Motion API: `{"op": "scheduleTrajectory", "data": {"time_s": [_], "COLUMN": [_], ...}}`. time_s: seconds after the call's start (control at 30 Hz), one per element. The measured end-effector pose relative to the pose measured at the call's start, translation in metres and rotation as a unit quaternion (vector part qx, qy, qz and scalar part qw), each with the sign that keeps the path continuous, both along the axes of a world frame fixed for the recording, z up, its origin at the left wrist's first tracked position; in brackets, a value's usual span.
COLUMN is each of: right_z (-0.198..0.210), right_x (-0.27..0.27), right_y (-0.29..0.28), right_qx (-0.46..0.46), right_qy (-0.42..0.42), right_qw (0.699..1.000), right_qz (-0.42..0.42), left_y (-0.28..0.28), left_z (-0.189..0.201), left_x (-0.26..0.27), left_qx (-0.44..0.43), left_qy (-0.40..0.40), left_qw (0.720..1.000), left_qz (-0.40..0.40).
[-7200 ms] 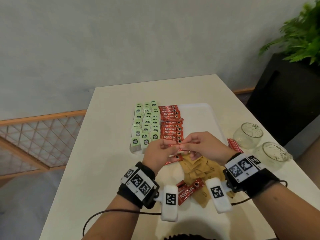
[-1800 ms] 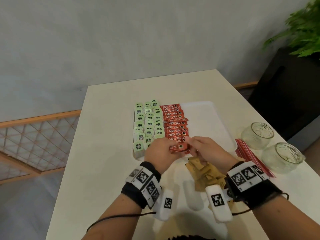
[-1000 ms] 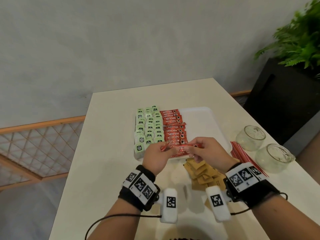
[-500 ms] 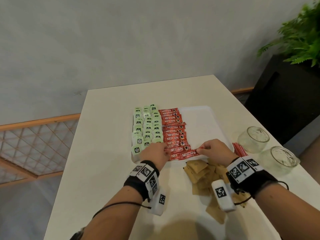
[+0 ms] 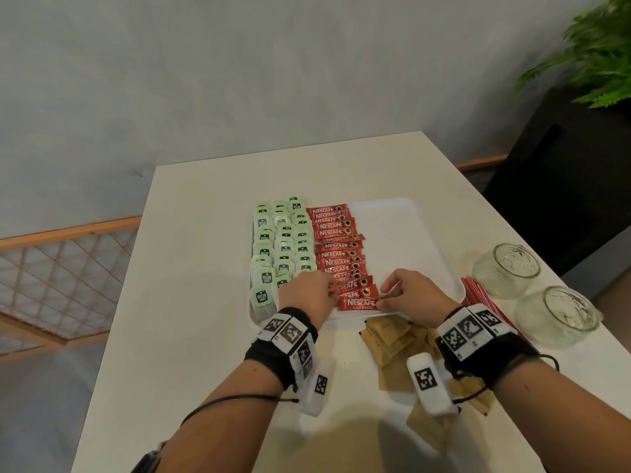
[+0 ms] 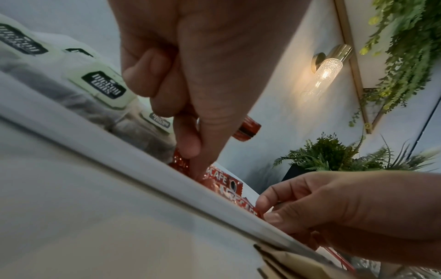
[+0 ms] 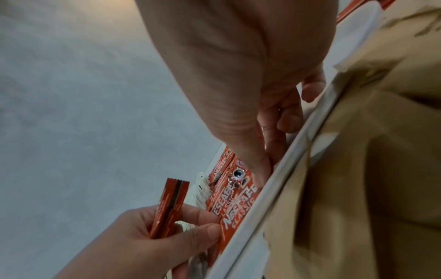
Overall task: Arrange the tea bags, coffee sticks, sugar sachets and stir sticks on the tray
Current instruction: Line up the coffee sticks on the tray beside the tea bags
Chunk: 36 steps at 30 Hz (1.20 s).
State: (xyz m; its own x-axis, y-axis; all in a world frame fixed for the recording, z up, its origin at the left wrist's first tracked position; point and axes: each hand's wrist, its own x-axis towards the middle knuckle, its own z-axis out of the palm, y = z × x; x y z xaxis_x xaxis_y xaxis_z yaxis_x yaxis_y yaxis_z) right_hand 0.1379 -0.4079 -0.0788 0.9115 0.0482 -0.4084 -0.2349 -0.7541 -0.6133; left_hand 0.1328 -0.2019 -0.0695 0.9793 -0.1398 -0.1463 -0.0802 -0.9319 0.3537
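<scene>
The nearest red foil coffee stick (image 5: 357, 304) lies flat at the front edge of the white plastic tray (image 5: 403, 233), last in the red column, its long axis running left to right across the tray, between the two hands. The right hand (image 5: 411, 297) pinches its right end between thumb and forefinger, fingers curled narrow; the left hand (image 5: 309, 295) presses a fingertip on its left end while its other curled fingers hold a spare red stick (image 7: 170, 207) upright. So the stick sits straight ahead of both grips, one at each end, and I'd guess squaring it against the row above calls for both hands sliding it together.

Left of the red column stand three rows of pale green tea bags (image 5: 283, 247). The tray's right half is bare. Brown paper sugar sachets (image 5: 389, 336) lie heaped on the cream table (image 5: 191, 302) just before the tray, under the right wrist, with thin red stir sticks (image 5: 476, 291) and two glass jars (image 5: 505, 268) further right.
</scene>
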Motion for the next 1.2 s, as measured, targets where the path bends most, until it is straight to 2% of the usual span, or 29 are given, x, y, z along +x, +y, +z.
{"op": "scheduleTrajectory", "data": {"time_s": [0.13,0.27,0.47,0.63,0.73,0.87,0.93,0.97,1.07,1.13,1.2], "right_z": [0.002,0.0,0.001,0.028,0.046,0.052,0.052,0.052,0.05,0.05,0.052], "right_x": [0.003,0.003,0.002,-0.011,-0.027,-0.04,-0.043,-0.045,-0.051,-0.054,-0.057], "right_y": [0.0,0.002,0.018,0.022,0.033,0.038,0.034,0.032,0.026,0.025,0.026], "right_qx": [0.002,-0.01,0.003,0.123,0.212,0.214,0.226,0.237,0.268,0.277,0.289], "right_qy": [0.027,0.023,0.008,-0.075,-0.053,-0.08,-0.096,-0.102,-0.113,-0.11,-0.097], "right_qw": [1.0,1.0,0.999,0.988,0.975,0.974,0.969,0.966,0.955,0.953,0.951], "right_qz": [-0.005,-0.004,-0.036,-0.064,-0.034,0.008,-0.006,-0.018,-0.054,-0.058,-0.051], "left_y": [0.005,0.014,0.013,0.006,-0.003,-0.009,-0.006,-0.003,0.005,0.008,0.008], "left_z": [0.0,0.004,0.013,0.017,0.022,0.026,0.026,0.025,0.029,0.033,0.033], "left_x": [0.003,0.003,-0.005,-0.018,-0.025,-0.034,-0.038,-0.04,-0.048,-0.054,-0.059], "left_qx": [-0.028,-0.104,-0.186,-0.162,-0.129,-0.151,-0.228,-0.286,-0.452,-0.492,-0.499], "left_qy": [0.011,0.006,0.041,0.056,0.04,0.01,0.028,0.04,0.069,0.069,0.065], "left_qw": [0.999,0.993,0.981,0.985,0.99,0.988,0.973,0.957,0.884,0.861,0.857], "left_qz": [0.022,0.057,0.04,0.006,-0.027,-0.036,-0.009,0.016,0.094,0.113,0.109]}}
